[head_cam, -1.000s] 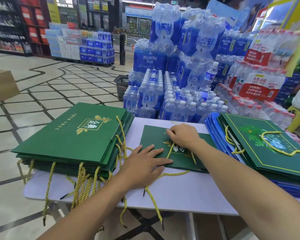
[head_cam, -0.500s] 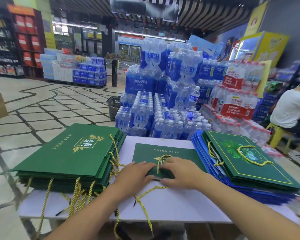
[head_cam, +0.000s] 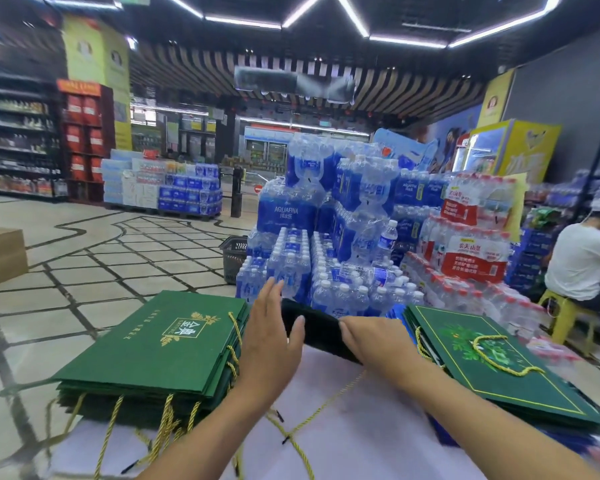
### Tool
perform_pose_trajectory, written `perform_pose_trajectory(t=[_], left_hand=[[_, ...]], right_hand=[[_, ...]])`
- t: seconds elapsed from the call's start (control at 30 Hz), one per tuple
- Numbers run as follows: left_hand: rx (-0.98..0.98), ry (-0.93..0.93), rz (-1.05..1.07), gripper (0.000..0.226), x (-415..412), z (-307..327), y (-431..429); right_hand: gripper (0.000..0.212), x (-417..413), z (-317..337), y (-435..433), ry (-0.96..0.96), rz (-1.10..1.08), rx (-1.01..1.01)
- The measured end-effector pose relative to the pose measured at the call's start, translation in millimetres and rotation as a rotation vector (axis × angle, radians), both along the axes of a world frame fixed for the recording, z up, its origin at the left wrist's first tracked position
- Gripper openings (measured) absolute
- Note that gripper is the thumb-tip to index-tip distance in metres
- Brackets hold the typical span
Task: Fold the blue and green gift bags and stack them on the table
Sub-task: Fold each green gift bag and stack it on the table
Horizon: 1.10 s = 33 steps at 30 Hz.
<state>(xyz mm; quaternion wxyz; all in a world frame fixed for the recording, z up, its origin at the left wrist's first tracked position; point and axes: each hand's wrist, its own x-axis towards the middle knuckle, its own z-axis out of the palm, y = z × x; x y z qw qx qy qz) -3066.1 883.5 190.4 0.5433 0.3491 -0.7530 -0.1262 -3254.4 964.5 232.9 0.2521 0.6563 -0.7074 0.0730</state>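
Item under handling: one green gift bag. Half a second ago it lay flat on the white table with both my hands on top of it. It is now raised off the surface between the two piles and tipped so that I see it as a dark, narrow band, nearly edge-on.

My left hand was lying flat on the bag. It now stands upright at the bag's left end, fingers straight and together, thumb laid against the bag's near face. My right hand has its fingers curled over the bag's right part and grips it. The two hands are apart, with the bag spanning the gap.

The bag's gold cord handles trail loose across the table below it, as before.

The left stack of folded green bags sits just beside my left wrist, position unchanged. The right stack, with a green bag on top and blue bags beneath, is likewise unchanged.

My view has lifted: ceiling lights are now visible. The water bottle packs stand directly behind the table. A seated person is at far right.
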Motion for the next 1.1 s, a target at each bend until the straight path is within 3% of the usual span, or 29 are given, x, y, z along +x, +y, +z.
perform_pose_trajectory(t=[0.07,0.13,0.27,0.37,0.47,0.57,0.63,0.7,0.73,0.77,0.83,0.93,1.1], left_hand=[[0.094,0.119,-0.038,0.057,-3.8,10.1,4.8],[0.152,0.113,-0.101,0.045,-8.4,17.7,8.3],[0.212,-0.172,-0.278,0.040,-21.3,20.8,11.3],[0.178,-0.288,-0.329,0.046,-28.3,18.1,14.1],[0.180,-0.428,-0.307,0.054,-30.0,8.7,14.4],[0.248,-0.664,-0.289,0.059,-27.1,-9.3,15.4],[0.340,-0.796,-0.324,0.069,-24.4,-23.0,18.4],[0.348,-0.930,-0.343,0.078,-21.8,-35.2,22.4],[0.326,-0.997,-0.347,0.076,-20.9,-40.5,23.8],[0.298,-1.051,-0.353,0.072,-20.4,-44.6,24.7],[0.255,-1.098,-0.365,0.070,-18.5,-50.7,24.2],[0.257,-1.123,-0.396,0.075,-14.1,-52.9,19.1],[0.150,-1.064,-0.360,0.060,-9.0,-49.7,8.9]], right_hand=[[0.028,-1.2,21.0,-5.9,-0.089,-0.024,-0.097],[0.035,-2.1,42.1,-9.8,-0.290,-0.011,-0.198],[0.043,-2.1,68.9,-14.1,-0.762,0.010,-0.441],[0.039,-3.3,65.6,-15.9,-1.088,-0.085,-0.506],[0.028,-8.4,47.3,-11.6,-1.440,-0.212,-0.463],[0.020,-16.7,15.3,0.5,-1.751,-0.275,-0.223],[0.013,-22.5,-6.9,12.9,-1.567,-0.368,0.067],[0.014,-28.3,-27.9,22.6,-1.076,-0.480,0.353],[0.021,-31.5,-37.1,24.0,-0.794,-0.510,0.392],[0.028,-31.6,-41.1,25.7,-0.631,-0.491,0.381],[0.041,-27.5,-47.3,26.9,-0.537,-0.349,0.352],[0.068,-23.2,-53.7,32.9,-0.452,-0.154,0.547],[0.070,-25.6,-59.9,38.6,-0.332,-0.156,0.644]])
